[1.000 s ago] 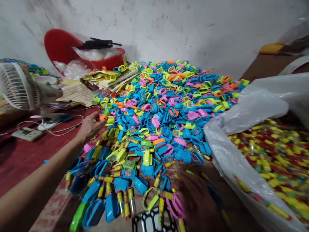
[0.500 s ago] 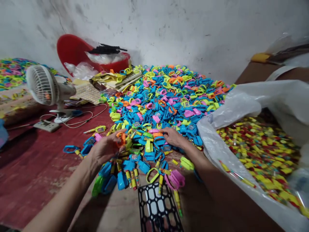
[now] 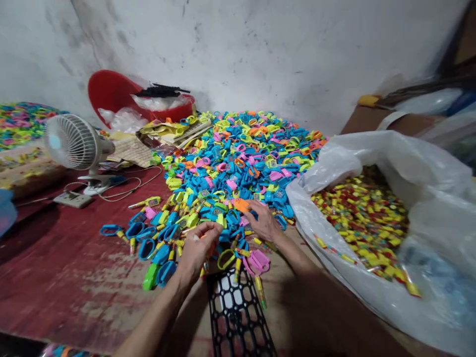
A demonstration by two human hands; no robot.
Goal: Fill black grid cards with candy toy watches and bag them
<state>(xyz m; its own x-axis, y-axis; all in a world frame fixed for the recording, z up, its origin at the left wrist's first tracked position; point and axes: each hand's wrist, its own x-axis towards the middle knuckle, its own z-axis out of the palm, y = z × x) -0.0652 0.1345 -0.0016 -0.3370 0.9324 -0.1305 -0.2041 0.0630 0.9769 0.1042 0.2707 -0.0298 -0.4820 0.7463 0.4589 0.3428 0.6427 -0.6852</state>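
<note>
My left hand [image 3: 199, 250] is closed over an orange toy watch [image 3: 211, 246], mostly hidden by the fingers, just above the near edge of the pile. My right hand [image 3: 263, 221] reaches into the heap, its thumb and fingers closed at another orange toy watch [image 3: 241, 204]. Around both hands lie blue, yellow-green and pink toy watches, mixed with small clear tubes with yellow ends. A pink toy watch [image 3: 259, 261] and a yellow-green one [image 3: 225, 259] sit between the hands and a black plastic grid tray [image 3: 238, 317].
A white plastic sack [image 3: 301, 198] at the right holds many yellow-ended tubes [image 3: 357, 213]. The large heap of toy watches [image 3: 245, 153] rises against the wall. A white fan [image 3: 76, 144], a power strip [image 3: 72, 199] and a red basin [image 3: 111, 89] stand at the left.
My left hand has moved right and toward me with the orange toy watch. My right hand has closed at another orange one. The view has shifted slightly.
</note>
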